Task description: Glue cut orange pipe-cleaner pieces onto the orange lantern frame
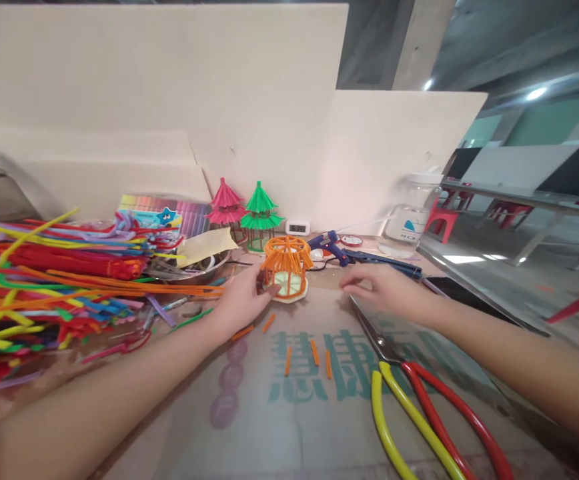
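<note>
Right now the orange frame model (287, 263) stands upright on its pale base at the middle of the table (269, 427), near its far side. The left hand (243, 299) takes its left side between thumb and curled fingers, the gap no wider than the part it grips; those fingertips are mostly behind the orange posts. The right hand (380, 287) is well apart from the model, above the blade tips of the scissors (381, 341), fingers loosely bent and nearly together; whether they pinch anything cannot be told.

At the left, a metal bowl (223, 261) holds ring-shaped items under a sheet of yellowish paper (208, 247), the rest buried and unreadable. Behind it, a marker pack (157, 212) shows a row of coloured pens, its lower part covered by the heap of pipe cleaners (69, 280). A clear jar (409, 213) with a white lid stands at the right, its contents blurred. Near the glue gun (330, 247) sits a red-rimmed round dish (352, 240) with something pale inside, too small to identify. The right forearm partly covers a dark flat object (474, 300), and the scissors' handles run off the bottom edge.
</note>
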A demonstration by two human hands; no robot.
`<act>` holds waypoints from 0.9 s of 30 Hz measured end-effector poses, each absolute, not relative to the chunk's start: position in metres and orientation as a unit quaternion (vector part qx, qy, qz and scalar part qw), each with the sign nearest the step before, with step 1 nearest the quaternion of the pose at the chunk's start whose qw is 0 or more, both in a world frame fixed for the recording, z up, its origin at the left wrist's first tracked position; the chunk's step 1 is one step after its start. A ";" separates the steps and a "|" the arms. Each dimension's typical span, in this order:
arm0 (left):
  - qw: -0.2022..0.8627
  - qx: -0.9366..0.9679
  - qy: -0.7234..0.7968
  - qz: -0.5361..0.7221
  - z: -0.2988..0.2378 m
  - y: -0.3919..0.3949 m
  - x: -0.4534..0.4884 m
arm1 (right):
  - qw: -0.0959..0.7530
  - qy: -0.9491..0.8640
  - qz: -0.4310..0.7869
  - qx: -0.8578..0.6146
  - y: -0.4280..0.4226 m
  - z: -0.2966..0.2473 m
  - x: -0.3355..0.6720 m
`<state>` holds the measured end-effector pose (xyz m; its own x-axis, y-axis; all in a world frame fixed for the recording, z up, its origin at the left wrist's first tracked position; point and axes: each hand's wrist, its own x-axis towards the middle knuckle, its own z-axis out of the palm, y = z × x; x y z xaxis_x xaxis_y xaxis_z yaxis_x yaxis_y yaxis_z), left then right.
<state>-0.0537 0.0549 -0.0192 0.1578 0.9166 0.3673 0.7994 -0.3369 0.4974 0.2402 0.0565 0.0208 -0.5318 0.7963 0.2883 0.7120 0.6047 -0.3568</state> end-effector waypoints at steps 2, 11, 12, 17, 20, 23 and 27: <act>0.090 0.754 0.570 0.314 -0.019 0.055 -0.054 | 0.200 -0.900 0.162 -0.351 0.025 0.025 0.229; 0.097 0.756 0.564 0.317 -0.018 0.057 -0.055 | 0.216 -0.895 0.158 -0.356 0.016 0.022 0.227; 0.098 0.757 0.565 0.314 -0.018 0.057 -0.055 | 0.232 -0.887 0.156 -0.367 0.020 0.022 0.230; 0.091 0.751 0.578 0.306 -0.017 0.056 -0.054 | 0.161 -0.933 0.179 -0.269 0.008 0.023 0.224; 0.085 0.750 0.581 0.305 -0.018 0.056 -0.054 | 0.134 -0.940 0.212 -0.232 -0.007 0.024 0.213; 0.083 0.753 0.578 0.303 -0.018 0.056 -0.054 | 0.132 -0.928 0.253 -0.241 -0.010 0.026 0.209; 0.085 0.754 0.576 0.305 -0.017 0.055 -0.053 | 0.116 -0.937 0.232 -0.234 -0.003 0.024 0.209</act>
<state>-0.0532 0.0547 -0.0171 0.1512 0.9199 0.3618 0.8169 -0.3224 0.4783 0.2094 -0.0026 0.0235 -0.8637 0.4922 0.1080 0.3851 0.7829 -0.4886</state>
